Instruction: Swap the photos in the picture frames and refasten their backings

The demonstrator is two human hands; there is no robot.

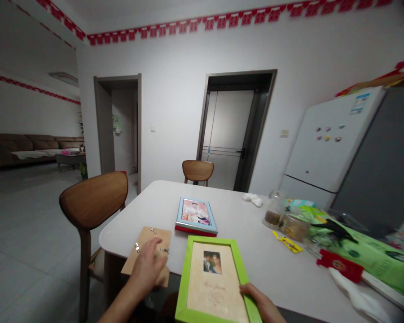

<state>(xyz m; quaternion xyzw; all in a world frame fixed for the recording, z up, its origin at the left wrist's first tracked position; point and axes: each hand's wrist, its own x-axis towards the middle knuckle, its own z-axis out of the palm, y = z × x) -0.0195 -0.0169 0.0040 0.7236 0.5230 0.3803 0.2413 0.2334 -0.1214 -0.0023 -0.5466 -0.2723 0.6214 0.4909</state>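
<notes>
My right hand (257,294) grips the right edge of a green picture frame (240,269), tilted up at the table's near edge. Behind its front shows a cream sheet with a small photo and faint script. To the left, my left hand (150,264) lies over a brown backing board (134,262) with metal clips, its fingers stretched out and slightly apart. The board overhangs the table edge. Beyond the green frame, a light-blue picture frame (179,213) with a photo lies face up on something red.
A white table (235,224) spreads before me. On its right stand glass jars (272,215), a yellow packet (287,243), a red packet (341,265) and a green bag (373,260). Crumpled tissue (252,199) lies at the back. Wooden chairs (96,197) stand at the left and far side.
</notes>
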